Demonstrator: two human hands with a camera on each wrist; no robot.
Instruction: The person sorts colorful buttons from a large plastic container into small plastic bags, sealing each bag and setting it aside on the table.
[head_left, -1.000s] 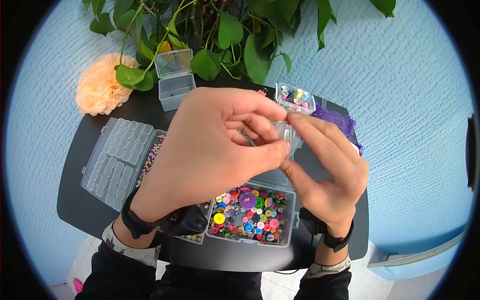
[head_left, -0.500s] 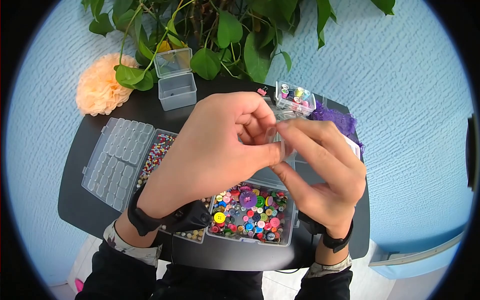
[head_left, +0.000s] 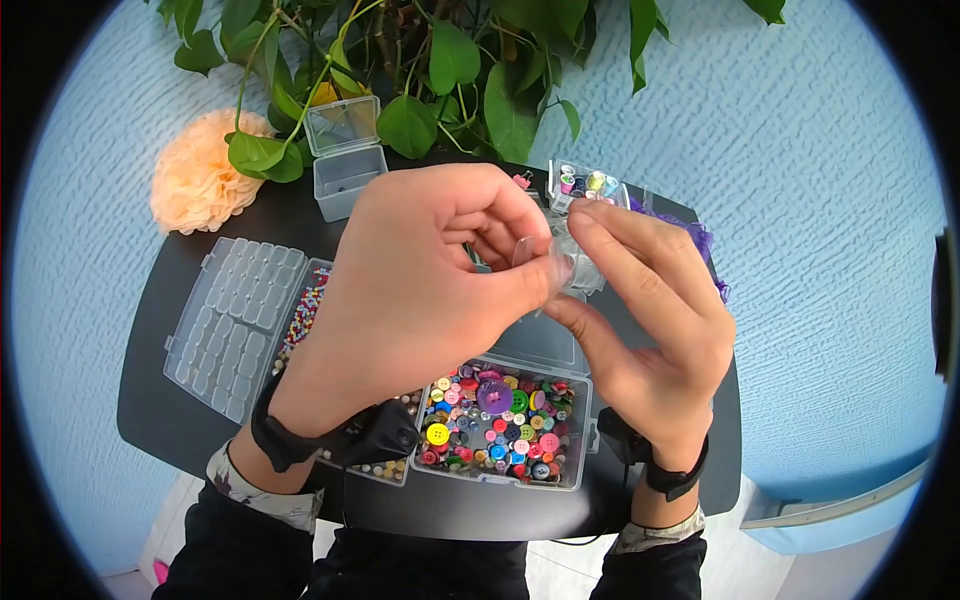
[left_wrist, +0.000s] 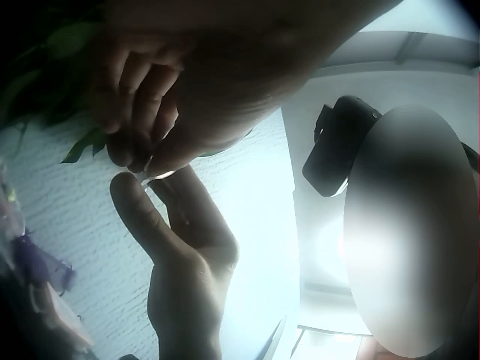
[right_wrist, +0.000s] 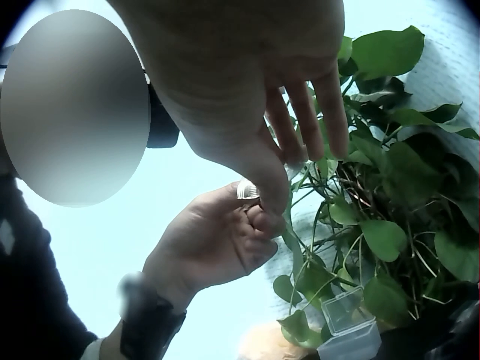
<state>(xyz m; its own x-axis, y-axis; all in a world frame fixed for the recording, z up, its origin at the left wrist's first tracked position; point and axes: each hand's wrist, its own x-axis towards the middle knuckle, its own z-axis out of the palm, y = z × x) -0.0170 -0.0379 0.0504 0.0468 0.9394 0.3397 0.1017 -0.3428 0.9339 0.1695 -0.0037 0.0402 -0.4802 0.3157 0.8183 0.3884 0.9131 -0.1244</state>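
My left hand is raised over the table, its thumb and curled fingers pinching a small clear plastic piece. In the right wrist view the piece looks whitish with fine ribs. My right hand meets it from the other side, thumb and fingers bent around its edge. In the left wrist view the fingertips of both hands come together, with a pale sliver showing between them. Fingers hide most of the piece. Beneath the hands lies an open clear box of colourful buttons.
An open bead organizer with a compartmented lid lies left. Behind stand an empty-looking clear box, a box of thread spools and purple mesh. A peach paper pompom and a leafy plant border the black table.
Both hands stay together around the clear piece. They dipped slightly, then rose again; the right fingers have shifted around the piece, and its rounded edge now shows beside the left fingers.
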